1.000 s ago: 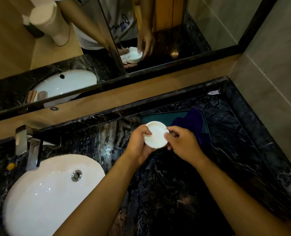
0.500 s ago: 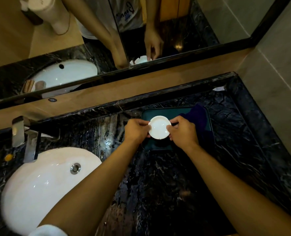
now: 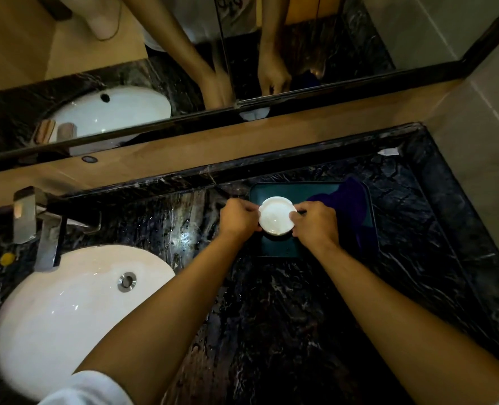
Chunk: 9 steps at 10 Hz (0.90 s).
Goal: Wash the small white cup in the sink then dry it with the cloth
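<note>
The small white cup [image 3: 276, 215] is round and shallow, its open side up. It is low over the dark green tray [image 3: 274, 249] at the counter's back right; I cannot tell if it rests on the tray. My left hand [image 3: 237, 217] grips its left rim and my right hand [image 3: 315, 225] grips its right rim. A dark purple cloth [image 3: 351, 204] lies crumpled on the tray's right part, just behind my right hand. The white oval sink [image 3: 67, 311] is at the lower left.
A metal faucet [image 3: 42, 232] stands behind the sink on the black marble counter [image 3: 286, 317]. A mirror [image 3: 184, 54] runs along the back wall. A tiled wall [image 3: 482, 135] bounds the counter on the right. A small yellow item [image 3: 7, 258] lies left of the faucet.
Both hands have carried the cup away from me and lowered it over the green tray. The cup went from tilted toward me to level.
</note>
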Motion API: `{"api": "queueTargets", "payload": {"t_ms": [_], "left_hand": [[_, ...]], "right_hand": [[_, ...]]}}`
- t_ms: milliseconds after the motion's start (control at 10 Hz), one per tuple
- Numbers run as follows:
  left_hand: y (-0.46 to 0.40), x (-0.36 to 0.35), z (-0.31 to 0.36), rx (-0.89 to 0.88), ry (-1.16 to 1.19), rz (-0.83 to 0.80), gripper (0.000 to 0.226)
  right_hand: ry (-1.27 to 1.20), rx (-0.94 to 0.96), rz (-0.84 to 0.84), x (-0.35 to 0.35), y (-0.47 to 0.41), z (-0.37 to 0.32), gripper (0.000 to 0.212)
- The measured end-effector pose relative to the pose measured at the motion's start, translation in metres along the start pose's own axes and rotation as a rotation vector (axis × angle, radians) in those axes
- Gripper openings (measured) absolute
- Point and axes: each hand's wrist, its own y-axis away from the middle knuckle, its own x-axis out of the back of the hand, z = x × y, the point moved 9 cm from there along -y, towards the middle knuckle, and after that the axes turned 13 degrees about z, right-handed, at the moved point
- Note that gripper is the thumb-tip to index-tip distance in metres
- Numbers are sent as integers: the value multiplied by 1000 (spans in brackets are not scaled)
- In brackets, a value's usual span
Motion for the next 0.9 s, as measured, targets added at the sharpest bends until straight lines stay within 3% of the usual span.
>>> {"api": "queueTargets", "payload": {"t_ms": [200, 300, 500, 700, 900], "left_hand": [[2, 0, 0, -42, 15, -1, 12], [3, 4, 2, -61, 9, 18, 22], [18, 23, 14, -136, -20, 2, 20], [35, 76, 7, -267, -119, 34, 19], [59, 159, -46, -425, -285, 63, 29]], "right_hand": [[30, 8, -3, -2, 1, -1, 24], [46, 11, 3, -4, 5, -3, 25], [83, -21, 88, 3, 17, -2, 48], [100, -59, 189, 10, 54, -12, 40], [314, 166, 131, -33, 141, -63, 47]]}}
